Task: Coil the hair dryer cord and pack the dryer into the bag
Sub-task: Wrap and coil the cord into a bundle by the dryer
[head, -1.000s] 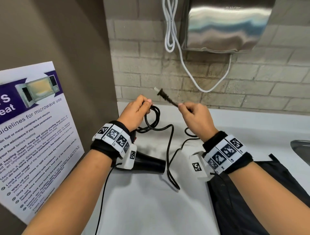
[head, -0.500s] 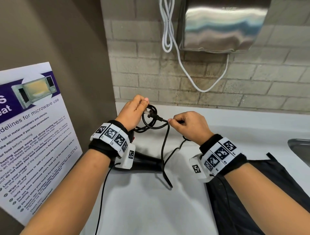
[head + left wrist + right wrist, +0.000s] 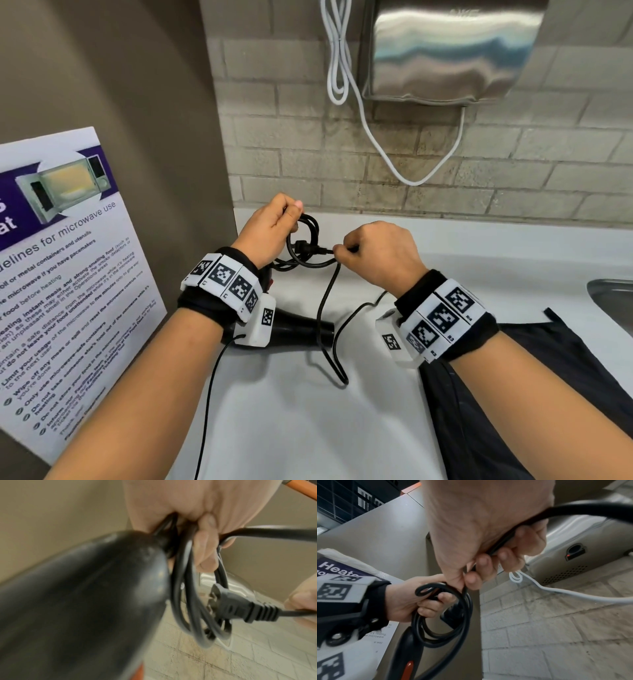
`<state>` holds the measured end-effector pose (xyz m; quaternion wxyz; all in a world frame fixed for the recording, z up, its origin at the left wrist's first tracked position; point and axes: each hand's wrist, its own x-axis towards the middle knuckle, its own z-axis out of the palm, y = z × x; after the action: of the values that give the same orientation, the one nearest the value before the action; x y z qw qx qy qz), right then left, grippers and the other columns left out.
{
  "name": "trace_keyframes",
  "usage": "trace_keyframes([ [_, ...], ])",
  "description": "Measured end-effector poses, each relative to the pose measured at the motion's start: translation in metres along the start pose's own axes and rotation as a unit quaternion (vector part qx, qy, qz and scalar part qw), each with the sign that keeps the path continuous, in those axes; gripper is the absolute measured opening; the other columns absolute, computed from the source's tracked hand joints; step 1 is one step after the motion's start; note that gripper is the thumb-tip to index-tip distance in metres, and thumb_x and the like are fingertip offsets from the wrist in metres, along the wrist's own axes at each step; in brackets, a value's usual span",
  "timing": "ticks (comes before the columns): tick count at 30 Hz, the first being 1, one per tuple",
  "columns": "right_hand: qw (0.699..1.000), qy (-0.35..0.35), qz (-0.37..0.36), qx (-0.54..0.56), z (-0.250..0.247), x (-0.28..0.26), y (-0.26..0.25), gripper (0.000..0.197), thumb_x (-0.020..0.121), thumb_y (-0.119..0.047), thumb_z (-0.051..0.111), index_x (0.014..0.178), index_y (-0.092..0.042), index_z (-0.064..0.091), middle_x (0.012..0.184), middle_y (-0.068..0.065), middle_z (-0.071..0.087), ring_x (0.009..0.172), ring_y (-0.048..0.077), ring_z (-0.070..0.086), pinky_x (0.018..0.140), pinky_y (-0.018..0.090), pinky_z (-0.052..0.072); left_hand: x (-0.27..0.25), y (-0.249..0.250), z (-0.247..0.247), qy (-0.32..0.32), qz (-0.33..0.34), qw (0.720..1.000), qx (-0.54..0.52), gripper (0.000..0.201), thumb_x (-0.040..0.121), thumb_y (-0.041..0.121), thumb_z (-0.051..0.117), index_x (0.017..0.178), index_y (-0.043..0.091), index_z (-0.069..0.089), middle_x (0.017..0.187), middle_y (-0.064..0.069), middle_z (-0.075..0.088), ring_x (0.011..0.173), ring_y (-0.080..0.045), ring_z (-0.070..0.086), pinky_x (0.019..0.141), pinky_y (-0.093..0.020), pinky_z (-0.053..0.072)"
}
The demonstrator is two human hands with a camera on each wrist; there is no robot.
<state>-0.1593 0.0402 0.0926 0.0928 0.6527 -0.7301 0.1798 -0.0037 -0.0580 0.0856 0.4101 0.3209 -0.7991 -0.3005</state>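
I am mid-coil; my left hand (image 3: 270, 229) grips the gathered loops of the cord (image 3: 301, 240) above the counter (image 3: 308, 411); my right hand (image 3: 373, 253) pinches the cord behind the plug (image 3: 240, 608); the dryer (image 3: 298, 330) hangs below my left wrist; next, I judge, the plug threads through the loops, then everything goes into the bag (image 3: 496, 394) beside me.

Light: even, bright, soft shadows on counter (image 3: 274, 428) | glare: steel unit (image 3: 445, 51), 1 o'clock | blur: dryer (image 3: 77, 608) in left wrist view | edges: bowed
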Motion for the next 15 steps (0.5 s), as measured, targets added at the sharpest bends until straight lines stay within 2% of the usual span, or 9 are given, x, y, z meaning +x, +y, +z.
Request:
trace_keyframes([
  [2,1.000,0.006,0.021,0.007,0.001,0.001,-0.003,0.040,0.090,-0.041,0.045,0.057,-0.018,0.045,0.053,-0.004,0.040,0.066,0.024,0.045,0.052,0.026,0.026,-0.001,0.002,0.001,-0.001,-0.002,1.000,0.004,0.023,0.099,0.026,0.037,0.095,0.009,0.051,0.076,0.003,0.052,0.075,-0.007,0.054,0.072,-0.021,0.042],
  [4,0.997,0.002,0.037,0.064,0.006,0.003,-0.011,0.029,0.092,-0.041,0.045,0.075,-0.019,0.053,0.058,-0.003,0.045,0.066,0.023,0.046,0.056,0.026,0.030,-0.001,0.002,0.001,-0.009,0.001,1.000,0.003,0.026,0.099,0.026,0.037,0.098,0.005,0.053,0.079,-0.001,0.055,0.075,-0.011,0.054,0.074,-0.026,0.043],
  [6,0.982,-0.011,0.046,0.184,0.015,0.006,-0.022,0.023,0.091,-0.037,0.051,0.100,-0.016,0.049,0.062,-0.003,0.047,0.059,0.018,0.046,0.053,0.026,0.032,-0.001,0.002,0.000,-0.018,0.004,1.000,0.006,0.027,0.099,0.026,0.037,0.098,0.004,0.053,0.082,-0.004,0.057,0.076,-0.013,0.055,0.077,-0.028,0.043],
  [8,0.959,-0.024,0.063,0.276,0.020,0.012,-0.031,0.032,0.090,-0.031,0.056,0.112,-0.013,0.041,0.068,-0.003,0.046,0.057,0.013,0.044,0.049,0.022,0.029,-0.002,0.003,-0.001,-0.031,0.006,0.999,-0.003,0.025,0.099,0.024,0.037,0.096,0.004,0.052,0.080,-0.002,0.054,0.072,-0.010,0.052,0.073,-0.024,0.043],
  [10,0.957,-0.031,0.076,0.280,0.022,0.020,-0.036,0.037,0.089,-0.026,0.059,0.115,-0.008,0.040,0.082,0.004,0.050,0.068,0.018,0.048,0.052,0.023,0.033,-0.004,0.002,-0.002,-0.043,0.009,0.999,-0.006,0.022,0.099,0.023,0.037,0.094,0.006,0.050,0.079,-0.001,0.053,0.071,-0.009,0.050,0.070,-0.017,0.042],
  [12,0.966,-0.034,0.085,0.243,0.024,0.029,-0.039,0.041,0.087,-0.026,0.060,0.117,-0.006,0.040,0.098,0.012,0.056,0.084,0.024,0.054,0.064,0.029,0.041,-0.008,0.003,-0.003,-0.045,0.014,0.999,0.010,0.018,0.099,0.023,0.038,0.093,0.010,0.049,0.075,0.001,0.052,0.071,-0.010,0.049,0.066,-0.011,0.039],
  [13,0.970,-0.041,0.087,0.221,0.026,0.032,-0.039,0.044,0.087,-0.027,0.060,0.120,-0.006,0.040,0.107,0.014,0.056,0.093,0.027,0.056,0.071,0.032,0.045,-0.009,0.003,-0.003,-0.045,0.016,0.999,0.018,0.017,0.099,0.023,0.038,0.093,0.011,0.048,0.074,0.001,0.052,0.071,-0.011,0.049,0.066,-0.012,0.040],
  [15,0.975,-0.079,0.083,0.190,0.030,0.040,-0.039,0.051,0.089,-0.028,0.056,0.132,-0.009,0.033,0.120,0.018,0.053,0.108,0.033,0.054,0.084,0.037,0.048,-0.009,0.003,-0.003,-0.046,0.017,0.998,0.026,0.014,0.098,0.024,0.040,0.094,0.014,0.048,0.079,-0.005,0.054,0.078,-0.019,0.052,0.074,-0.025,0.043],
])
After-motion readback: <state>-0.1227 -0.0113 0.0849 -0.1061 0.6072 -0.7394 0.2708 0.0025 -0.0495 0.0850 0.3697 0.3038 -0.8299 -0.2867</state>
